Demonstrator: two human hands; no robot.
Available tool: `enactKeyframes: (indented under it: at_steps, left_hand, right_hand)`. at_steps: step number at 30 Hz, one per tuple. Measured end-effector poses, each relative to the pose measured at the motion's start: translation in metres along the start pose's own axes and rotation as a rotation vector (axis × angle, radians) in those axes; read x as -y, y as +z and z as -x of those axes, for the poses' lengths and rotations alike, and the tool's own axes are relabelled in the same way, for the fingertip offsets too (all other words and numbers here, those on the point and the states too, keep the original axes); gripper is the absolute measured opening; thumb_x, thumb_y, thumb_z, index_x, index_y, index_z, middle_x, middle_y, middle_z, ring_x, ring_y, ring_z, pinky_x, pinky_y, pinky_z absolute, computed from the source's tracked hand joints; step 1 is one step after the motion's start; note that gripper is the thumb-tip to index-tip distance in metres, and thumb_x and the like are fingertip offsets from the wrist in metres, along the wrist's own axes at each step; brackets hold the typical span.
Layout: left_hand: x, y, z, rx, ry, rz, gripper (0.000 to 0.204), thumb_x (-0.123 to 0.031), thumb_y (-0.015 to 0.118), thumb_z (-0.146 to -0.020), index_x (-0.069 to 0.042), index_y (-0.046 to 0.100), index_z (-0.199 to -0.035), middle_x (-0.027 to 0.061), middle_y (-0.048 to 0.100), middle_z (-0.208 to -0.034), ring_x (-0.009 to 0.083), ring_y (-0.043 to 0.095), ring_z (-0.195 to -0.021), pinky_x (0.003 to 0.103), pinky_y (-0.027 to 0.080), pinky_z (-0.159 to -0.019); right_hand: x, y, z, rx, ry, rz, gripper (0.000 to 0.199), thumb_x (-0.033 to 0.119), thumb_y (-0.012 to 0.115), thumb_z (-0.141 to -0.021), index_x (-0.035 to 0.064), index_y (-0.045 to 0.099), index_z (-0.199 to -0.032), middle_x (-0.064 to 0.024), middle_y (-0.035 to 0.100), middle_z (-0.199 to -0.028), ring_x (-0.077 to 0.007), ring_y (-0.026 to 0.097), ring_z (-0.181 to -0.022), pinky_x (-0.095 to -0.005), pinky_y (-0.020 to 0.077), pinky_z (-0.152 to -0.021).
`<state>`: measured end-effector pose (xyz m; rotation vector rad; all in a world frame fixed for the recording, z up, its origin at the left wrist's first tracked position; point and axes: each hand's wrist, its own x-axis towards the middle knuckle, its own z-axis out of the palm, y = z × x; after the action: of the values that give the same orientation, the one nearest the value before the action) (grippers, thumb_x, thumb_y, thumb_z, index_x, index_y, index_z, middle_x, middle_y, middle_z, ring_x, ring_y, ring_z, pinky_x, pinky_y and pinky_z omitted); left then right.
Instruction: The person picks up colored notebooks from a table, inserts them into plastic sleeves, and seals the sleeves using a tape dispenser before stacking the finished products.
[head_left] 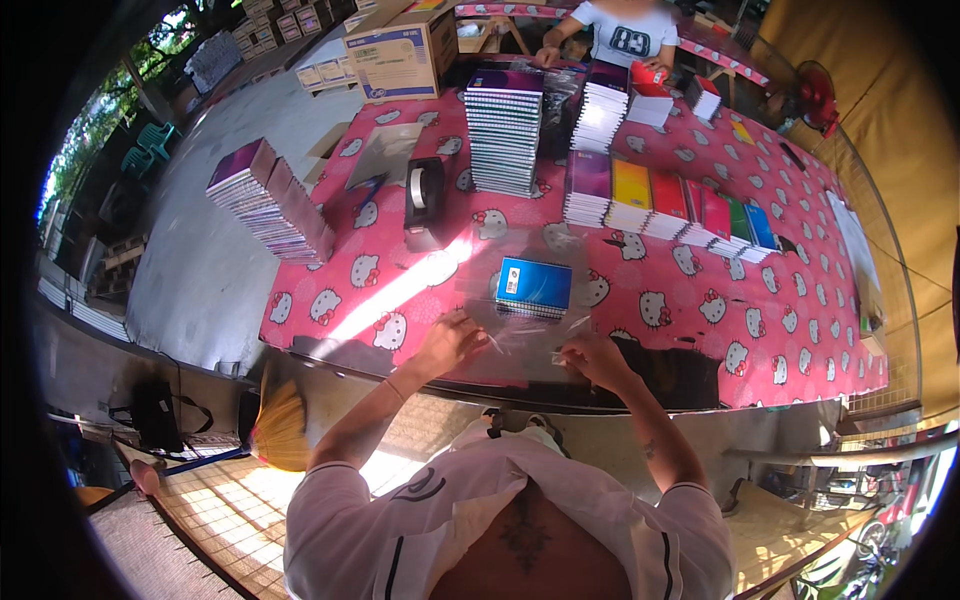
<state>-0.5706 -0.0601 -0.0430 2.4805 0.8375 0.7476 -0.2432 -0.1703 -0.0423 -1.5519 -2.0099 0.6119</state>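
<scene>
At the table's near edge, your left hand [447, 343] and right hand [592, 358] pinch the clear plastic sleeve [525, 325] holding one blue notebook [534, 286]. Tug unevenly and that thin sleeve could tear. Beyond stand one tape dispenser [424, 203] and two tall notebook stacks [503, 130].

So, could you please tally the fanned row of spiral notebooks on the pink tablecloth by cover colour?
Purple-covered spiral notebook: 1
Yellow-covered spiral notebook: 1
Red-covered spiral notebooks: 2
Green-covered spiral notebook: 1
Blue-covered spiral notebook: 1
Total: 6
</scene>
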Motion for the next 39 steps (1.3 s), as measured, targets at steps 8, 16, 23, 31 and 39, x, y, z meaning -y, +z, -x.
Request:
enactKeyframes:
  at_steps: [8, 16, 23, 31, 39]
  left_hand:
    - [0.02, 0.014, -0.073, -0.194, -0.433, 0.38, 0.019, -0.019, 0.064, -0.097, 0.0, 0.064, -0.097, 0.0133, 0.066, -0.075, 0.0234, 0.065, -0.067, 0.04, 0.05, -0.062]
    - [0.043, 0.002, -0.109, -0.344, -0.5, 0.489, 0.044, -0.04, 0.054, -0.102, 0.002, 0.066, -0.105, 0.009, 0.069, -0.086, 0.0142, 0.062, -0.072, 0.028, 0.05, -0.065]
    - [0.032, 0.013, -0.184, -0.168, -0.163, 0.161, 0.028, -0.027, 0.063, -0.093, -0.002, 0.072, -0.097, 0.0186, 0.07, -0.09, 0.035, 0.07, -0.086, 0.043, 0.054, -0.074]
    - [0.083, 0.073, -0.234, 0.287, 0.067, -0.355, 0.015, -0.017, 0.065, -0.081, -0.004, 0.071, -0.085, 0.0184, 0.069, -0.088, 0.0377, 0.068, -0.084, 0.049, 0.055, -0.076]
    - [0.047, 0.042, -0.237, 0.232, 0.101, -0.232, 0.02, -0.014, 0.063, -0.08, -0.008, 0.068, -0.099, 0.0151, 0.071, -0.09, 0.0361, 0.069, -0.082, 0.052, 0.048, -0.086]
  right_hand:
    - [0.07, 0.003, -0.05, -0.454, -0.089, 0.335, 0.031, 0.022, 0.069, -0.087, 0.0086, 0.066, -0.114, -0.0087, 0.062, -0.117, -0.0323, 0.057, -0.111, -0.0451, 0.0438, -0.096]
    - [0.072, 0.057, -0.069, -0.339, 0.021, 0.424, 0.058, 0.038, 0.068, -0.086, 0.0117, 0.053, -0.136, -0.0137, 0.048, -0.14, -0.0326, 0.045, -0.132, -0.0581, 0.0345, -0.108]
    - [0.069, 0.062, -0.073, -0.337, 0.033, 0.49, 0.056, 0.037, 0.069, -0.086, 0.0153, 0.053, -0.136, -0.0142, 0.05, -0.139, -0.0339, 0.046, -0.131, -0.0591, 0.0365, -0.105]
    - [0.07, 0.067, -0.074, -0.377, 0.014, 0.512, 0.055, 0.032, 0.07, -0.083, 0.0158, 0.055, -0.133, -0.0124, 0.051, -0.138, -0.0324, 0.048, -0.129, -0.0592, 0.0375, -0.103]
    - [0.069, 0.063, -0.072, -0.341, 0.043, 0.516, 0.056, 0.031, 0.07, -0.084, 0.0181, 0.054, -0.136, -0.0114, 0.049, -0.139, -0.0308, 0.047, -0.129, -0.0573, 0.0382, -0.104]
